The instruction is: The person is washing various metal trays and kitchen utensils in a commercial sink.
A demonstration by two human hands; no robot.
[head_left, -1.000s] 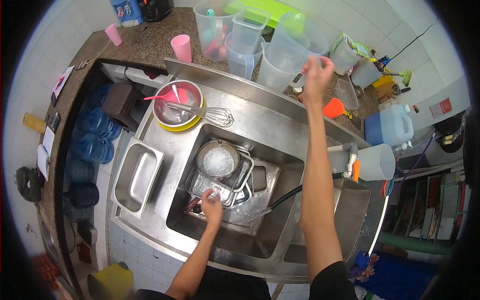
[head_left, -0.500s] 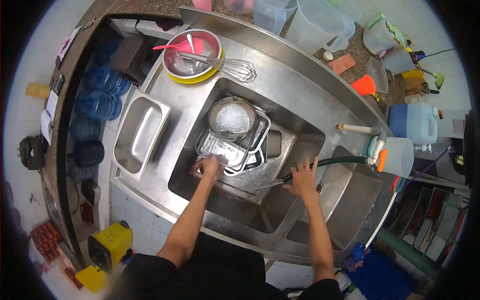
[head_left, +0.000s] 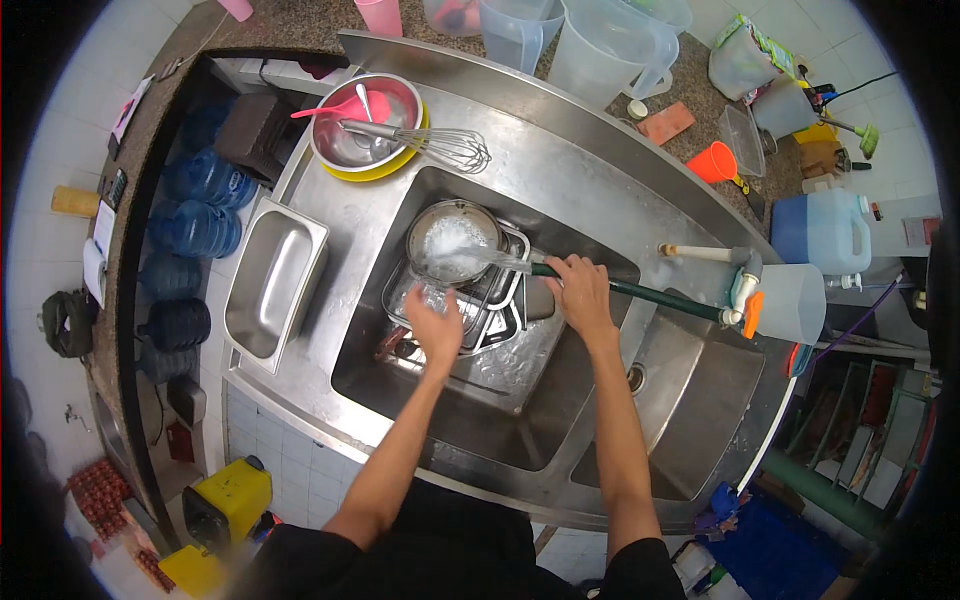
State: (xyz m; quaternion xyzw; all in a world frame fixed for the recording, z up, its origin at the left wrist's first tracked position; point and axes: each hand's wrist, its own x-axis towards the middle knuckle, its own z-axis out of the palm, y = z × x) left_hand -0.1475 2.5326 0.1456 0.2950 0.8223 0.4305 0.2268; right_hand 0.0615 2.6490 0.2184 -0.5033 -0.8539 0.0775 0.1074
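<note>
My right hand (head_left: 582, 295) grips a dark green hose (head_left: 650, 295) near its end. From the hose a jet of water (head_left: 490, 256) shoots left into a round metal pot (head_left: 412, 250) with foamy, whitish water inside. My left hand (head_left: 436, 328) is just below the pot, fingers apart and holding nothing; whether a fingertip touches the pot I cannot tell. Beneath the pot lie metal trays (head_left: 508, 322) with pale rims, stacked in the left sink basin (head_left: 490, 425). A reddish-brown handle (head_left: 388, 345) shows by the basin's left side.
Left of the basin stands a deep steel pan (head_left: 275, 285). Behind it, a steel bowl (head_left: 330, 135) holds a pink utensil, with a whisk (head_left: 440, 145) across its rim. A tap pipe (head_left: 700, 253) reaches over the right basin (head_left: 690, 400). Plastic jugs (head_left: 610, 50) line the back counter.
My left hand has let go of the reddish-brown handle and risen toward the pot. My right hand has moved up and left with the hose, whose water now lands in the pot instead of low in the basin.
</note>
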